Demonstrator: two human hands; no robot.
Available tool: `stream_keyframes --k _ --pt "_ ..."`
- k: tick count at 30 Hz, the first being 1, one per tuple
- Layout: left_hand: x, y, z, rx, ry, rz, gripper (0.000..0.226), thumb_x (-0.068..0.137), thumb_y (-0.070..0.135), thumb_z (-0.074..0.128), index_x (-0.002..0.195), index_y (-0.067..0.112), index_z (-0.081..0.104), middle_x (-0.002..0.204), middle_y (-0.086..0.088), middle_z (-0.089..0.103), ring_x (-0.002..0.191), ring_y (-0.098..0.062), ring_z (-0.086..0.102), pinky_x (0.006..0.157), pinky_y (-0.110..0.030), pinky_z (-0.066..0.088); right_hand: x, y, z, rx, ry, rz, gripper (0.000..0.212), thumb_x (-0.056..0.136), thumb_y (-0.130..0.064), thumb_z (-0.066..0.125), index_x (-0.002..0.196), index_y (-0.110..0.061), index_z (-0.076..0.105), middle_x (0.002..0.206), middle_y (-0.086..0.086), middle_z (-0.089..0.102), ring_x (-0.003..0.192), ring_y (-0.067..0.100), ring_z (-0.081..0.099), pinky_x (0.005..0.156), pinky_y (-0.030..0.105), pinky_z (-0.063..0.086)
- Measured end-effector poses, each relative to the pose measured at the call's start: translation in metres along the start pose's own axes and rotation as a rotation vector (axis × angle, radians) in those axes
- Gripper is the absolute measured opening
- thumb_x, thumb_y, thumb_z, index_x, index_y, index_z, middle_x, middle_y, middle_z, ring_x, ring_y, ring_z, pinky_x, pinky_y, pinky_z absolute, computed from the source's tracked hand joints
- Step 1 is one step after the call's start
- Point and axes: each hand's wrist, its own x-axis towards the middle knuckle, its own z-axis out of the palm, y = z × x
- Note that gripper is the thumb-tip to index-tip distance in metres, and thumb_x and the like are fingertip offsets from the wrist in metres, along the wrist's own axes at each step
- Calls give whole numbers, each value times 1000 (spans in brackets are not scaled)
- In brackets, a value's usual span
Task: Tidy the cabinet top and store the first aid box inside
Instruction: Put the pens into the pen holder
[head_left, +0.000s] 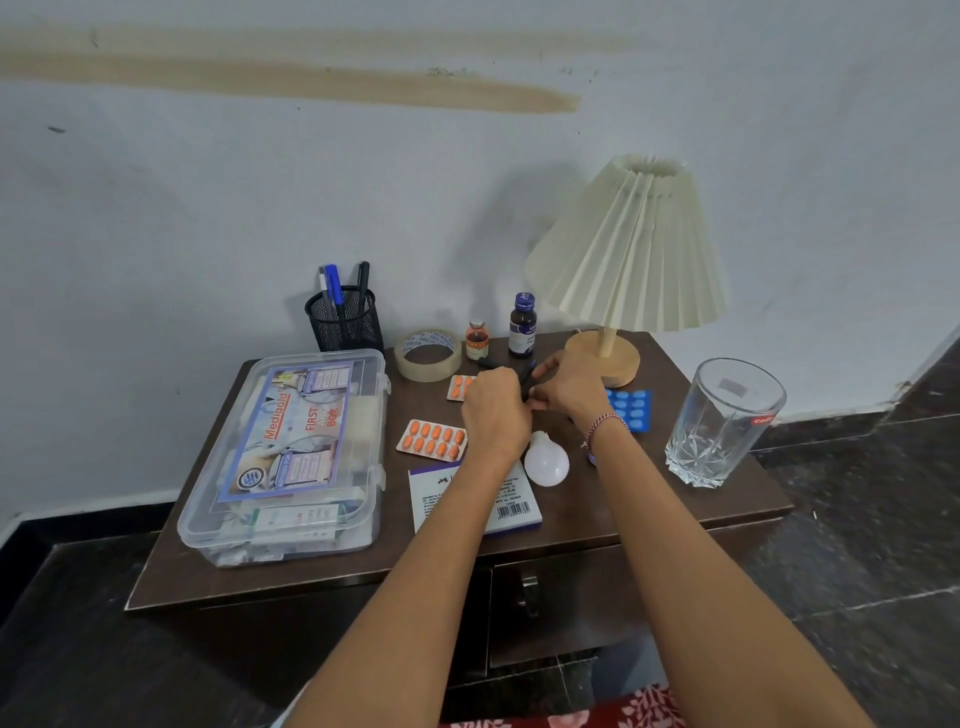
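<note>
The clear first aid box (291, 457) lay closed on the left part of the brown cabinet top (597, 519), its printed label facing up. Behind it, against the wall, stood a black mesh pen holder (345, 325) with several pens upright in it. To its right sat a roll of tape (428, 356), then a small orange bottle (477, 342) and a taller dark bottle (522, 326). An orange pill strip (431, 440) lay flat near the middle, and a second orange strip (457, 387) showed partly from under the left hand (496, 410). That hand's fingers were curled round what looked like dark pens (527, 379), though the hands hid most of them; the right hand (569, 387) met it and pinched the same bundle from the other side. Under the left forearm lay a white booklet (511, 508), with a white bulb (546, 461) just beside it. A blue pill strip (632, 410) lay beyond the right wrist, near the lamp (631, 249), and a drinking glass (722, 422) stood upright at the far right.
</note>
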Motion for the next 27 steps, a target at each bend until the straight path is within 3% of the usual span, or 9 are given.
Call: stream_keyframes --k 3,8,11,14,17,21,24,27 --pt "4 -1 -6 -57 28 -18 20 87 23 64 100 9 71 95 -10 69 94 -23 62 76 -32 49 -1 -4 -6 -20 17 -82 27 75 7 66 95 -7 57 70 4 58 62 15 61 67 23 53" --pt "8 -10 -15 -202 11 -118 25 81 22 71 105 14 72 101 -6 71 99 -22 63 75 -26 41 -9 -13 -13 153 -35 -128 21 80 13 60 96 1 55 83 26 65 87 35 66 88 42 55" --pt "10 -15 -19 -303 -34 -190 26 78 22 73 103 16 73 99 -4 72 96 -20 64 77 -25 43 -8 -13 -17 245 -65 -117 18 83 13 57 85 -5 54 81 22 62 78 28 64 72 23 58" --pt "11 -20 -25 -370 -20 -232 26 78 23 72 104 15 73 98 -5 73 95 -20 65 86 -30 50 -3 -10 -27 -226 150 -166 16 80 1 63 92 -10 65 90 9 65 80 18 61 58 4 41" --pt "12 -26 -30 -416 20 -252 28 78 22 72 105 14 72 100 -5 73 95 -19 65 87 -33 51 0 -7 -32 -612 241 -139 18 87 -11 61 103 -14 68 111 7 65 104 23 59 75 20 42" --pt "12 -32 -34 -460 70 -286 27 78 20 72 104 13 72 102 -4 72 94 -17 65 84 -31 52 -1 -4 -29 -753 133 -72 25 91 -13 59 114 -5 63 117 13 64 102 25 60 63 20 43" --pt "11 -34 -36 -450 58 -271 26 77 21 73 102 15 72 101 -2 72 93 -16 64 84 -30 51 -2 -3 -27 -829 92 -87 33 91 -13 59 122 -3 58 122 15 61 114 28 57 94 32 50" --pt "11 -35 -36 -441 47 -254 23 76 21 74 99 16 72 97 -1 72 89 -14 65 82 -31 53 -6 -2 -23 -880 90 -99 36 92 -12 58 127 -6 54 125 16 59 116 29 57 97 36 49"
